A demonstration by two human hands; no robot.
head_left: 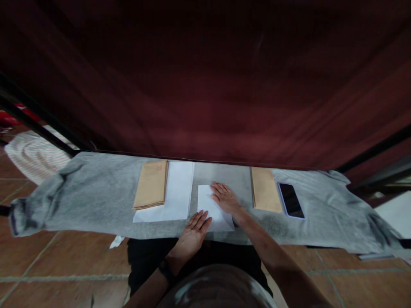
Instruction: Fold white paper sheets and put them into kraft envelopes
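Note:
A white sheet of paper (207, 197) lies on the grey cloth in front of me, partly covered by both hands. My left hand (193, 234) rests on its lower left edge with the fingers stretched out. Higher up on the right side, my right hand (225, 198) presses flat on the same sheet, fingers extended. Left of it is a stack of white paper (180, 188), with a pile of brown envelopes (150, 184) on top. To the right of my right hand lies another brown envelope pile (266, 188).
A phone (291, 200) with a pale purple case lies beside the right envelopes. The grey cloth (93, 192) covers a narrow bench. Behind it hangs a dark red curtain-like surface (205, 107). A striped cloth (38, 152) is at the far left, above the tiled floor (70, 252).

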